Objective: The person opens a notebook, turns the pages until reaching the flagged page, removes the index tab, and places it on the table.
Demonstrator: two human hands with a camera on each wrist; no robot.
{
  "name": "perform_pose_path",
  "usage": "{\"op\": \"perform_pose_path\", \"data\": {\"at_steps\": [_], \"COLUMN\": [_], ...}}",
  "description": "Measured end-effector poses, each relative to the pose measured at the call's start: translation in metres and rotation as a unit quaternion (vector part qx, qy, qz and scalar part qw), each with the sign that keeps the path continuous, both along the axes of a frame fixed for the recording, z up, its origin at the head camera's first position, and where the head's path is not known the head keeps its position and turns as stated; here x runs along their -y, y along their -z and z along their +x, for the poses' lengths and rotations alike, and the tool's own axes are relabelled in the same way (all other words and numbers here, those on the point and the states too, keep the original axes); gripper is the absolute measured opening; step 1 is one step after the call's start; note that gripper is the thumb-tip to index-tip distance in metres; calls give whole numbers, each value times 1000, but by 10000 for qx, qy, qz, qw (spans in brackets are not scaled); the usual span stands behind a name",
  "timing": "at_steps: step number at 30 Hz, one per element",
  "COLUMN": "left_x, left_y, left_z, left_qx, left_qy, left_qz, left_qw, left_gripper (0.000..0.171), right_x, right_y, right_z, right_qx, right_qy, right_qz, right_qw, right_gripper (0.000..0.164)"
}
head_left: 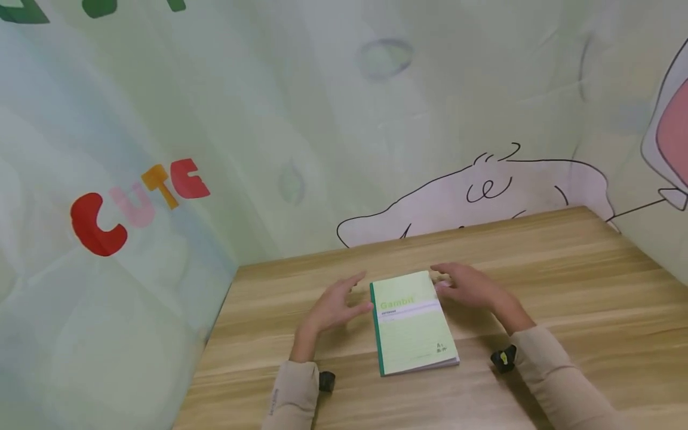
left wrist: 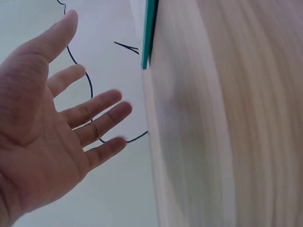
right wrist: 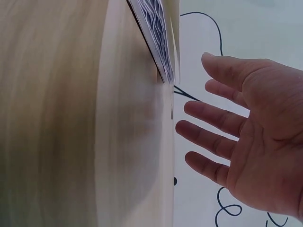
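Note:
A closed pale-green notebook [head_left: 411,340] with a dark green spine lies flat on the wooden table, its cover reading "Gambit". To its left hovers my left hand [head_left: 333,307], fingers spread and the thumb close to the spine. My right hand [head_left: 467,288] is by the notebook's upper right edge, palm turned towards it. In the left wrist view, the hand [left wrist: 45,132] holds nothing, and the green spine [left wrist: 149,35] shows at the top. The right wrist view shows the other hand [right wrist: 265,137] with loosely extended fingers, apart from the wavy page edges [right wrist: 158,38].
The wood-grain table [head_left: 564,286] reaches back to a wall covering [head_left: 301,119] with cartoon drawings and the word "CUTE" [head_left: 99,224]. Black wrist devices [head_left: 504,358] sit at both beige sleeves [head_left: 559,376].

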State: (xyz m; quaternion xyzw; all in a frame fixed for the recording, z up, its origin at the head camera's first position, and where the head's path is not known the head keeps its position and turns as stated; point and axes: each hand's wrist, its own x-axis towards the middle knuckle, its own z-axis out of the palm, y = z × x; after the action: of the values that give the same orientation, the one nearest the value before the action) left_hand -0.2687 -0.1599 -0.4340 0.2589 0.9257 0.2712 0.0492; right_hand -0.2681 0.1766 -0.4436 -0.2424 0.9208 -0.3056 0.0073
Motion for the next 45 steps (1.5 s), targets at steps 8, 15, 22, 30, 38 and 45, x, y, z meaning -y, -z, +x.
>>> {"op": "perform_pose_path", "data": {"at_steps": [8, 15, 22, 30, 38, 45], "left_x": [-11, -19, -36, -46, -50, -52], "left_y": [3, 4, 6, 9, 8, 3], "left_z": [-1, 1, 3, 9, 15, 13], "left_qx": [442, 620, 531, 466, 173, 171], "left_qy": [227, 306, 671, 641, 927, 1188], "left_qz": [90, -51, -403, -739, -689, -171], "left_qw": [9987, 9976, 9955, 9941, 9932, 9926], "left_gripper": [76, 76, 73, 74, 71, 77], "right_x": [12, 19, 18, 22, 26, 29], "right_y": [2, 10, 9, 2, -3, -10], "right_z": [-2, -4, -4, -1, 1, 3], "right_qx": [585, 513, 612, 1119, 1762, 1811], "right_qy": [210, 219, 499, 924, 1013, 535], "right_qz": [-73, 35, -68, -581, -1390, -2262], "right_qw": [9980, 9984, 9969, 9877, 9692, 9556], "right_gripper": [48, 45, 44, 40, 34, 30]}}
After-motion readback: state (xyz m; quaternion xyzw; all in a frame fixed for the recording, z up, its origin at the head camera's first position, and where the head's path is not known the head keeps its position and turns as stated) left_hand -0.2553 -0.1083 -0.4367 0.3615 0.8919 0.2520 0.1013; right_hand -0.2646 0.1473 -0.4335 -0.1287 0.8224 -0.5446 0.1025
